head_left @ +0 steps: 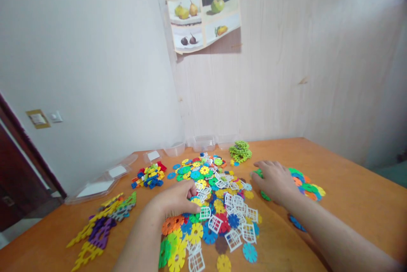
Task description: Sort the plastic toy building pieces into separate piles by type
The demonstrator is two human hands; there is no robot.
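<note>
While both hands [178, 198] [275, 181] rest on discs [216, 204], table [349, 204] edge stays far.

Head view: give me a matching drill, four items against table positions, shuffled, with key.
Things:
1. stack of green discs
2. small red, blue and yellow bricks
3. yellow and purple flat assembly
4. white window pieces

Places:
A. near left edge of the table
B. in the central pile, between left hand and right hand
C. far side, close to the wall
D. left of the central pile, near the clear lids

Pairs: 1-C, 2-D, 3-A, 4-B
</note>
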